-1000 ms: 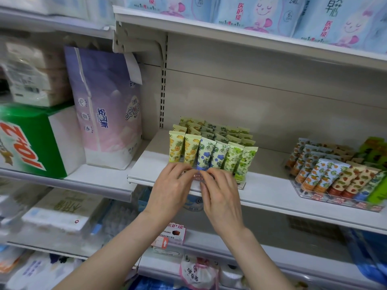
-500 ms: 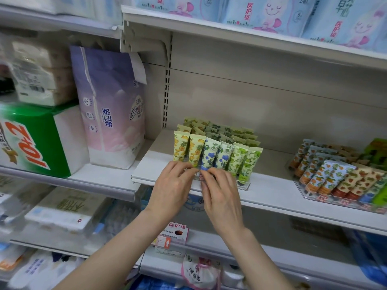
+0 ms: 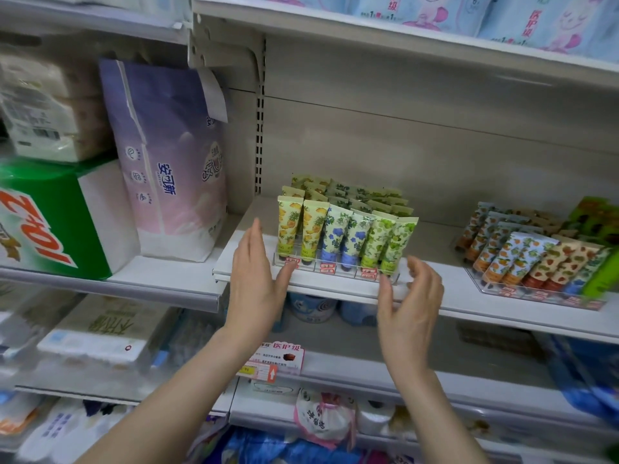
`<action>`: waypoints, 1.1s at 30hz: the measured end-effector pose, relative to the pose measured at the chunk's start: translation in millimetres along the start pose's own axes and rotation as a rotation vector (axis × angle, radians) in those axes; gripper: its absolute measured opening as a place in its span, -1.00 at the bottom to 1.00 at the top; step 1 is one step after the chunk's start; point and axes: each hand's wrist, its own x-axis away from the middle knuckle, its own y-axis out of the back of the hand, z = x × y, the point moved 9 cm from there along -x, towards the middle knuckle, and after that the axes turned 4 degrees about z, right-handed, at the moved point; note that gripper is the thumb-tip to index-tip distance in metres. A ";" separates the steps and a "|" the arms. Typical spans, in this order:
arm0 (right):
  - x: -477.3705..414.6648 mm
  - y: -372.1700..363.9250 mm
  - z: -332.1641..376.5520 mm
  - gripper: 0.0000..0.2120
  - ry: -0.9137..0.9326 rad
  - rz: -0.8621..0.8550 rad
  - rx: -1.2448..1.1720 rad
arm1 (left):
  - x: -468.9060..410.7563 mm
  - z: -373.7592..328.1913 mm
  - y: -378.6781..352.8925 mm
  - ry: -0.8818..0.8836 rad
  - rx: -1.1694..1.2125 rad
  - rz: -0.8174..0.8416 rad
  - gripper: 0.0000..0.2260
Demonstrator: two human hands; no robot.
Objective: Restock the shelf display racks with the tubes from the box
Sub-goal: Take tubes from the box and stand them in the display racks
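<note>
Left hand [image 3: 254,283] and right hand [image 3: 412,303], released and empty, at opposite ends of tube rack [image 3: 335,267]

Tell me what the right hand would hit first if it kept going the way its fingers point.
Most likely the right front corner of the clear rack, with the green tube just behind it. The right hand has its fingertips close before that corner, though depth is hard to judge.

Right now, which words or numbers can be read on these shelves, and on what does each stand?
"安可新": purple bag.
"医护级": pink shelf tag.
"医护级": blue packs, top shelf.
Red labels on the tube rack and red print on the green box: too blurred to read.
</note>
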 end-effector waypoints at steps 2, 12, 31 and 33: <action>-3.7 -2.4 -10.4 -0.48 -0.102 0.075 -0.011 | -4.5 1.7 -2.2 0.025 -0.009 0.058 -0.24; -22.5 -21.9 -16.2 -0.52 -0.172 0.345 0.073 | -24.0 4.4 -8.9 0.048 0.095 0.234 -0.70; -37.0 -18.8 -21.3 -0.69 -0.184 0.291 0.015 | -28.8 7.8 -6.0 0.110 0.047 0.163 -0.82; -39.6 -18.0 -22.8 -0.70 -0.208 0.284 0.010 | -30.0 7.9 -3.8 0.115 0.051 0.129 -0.83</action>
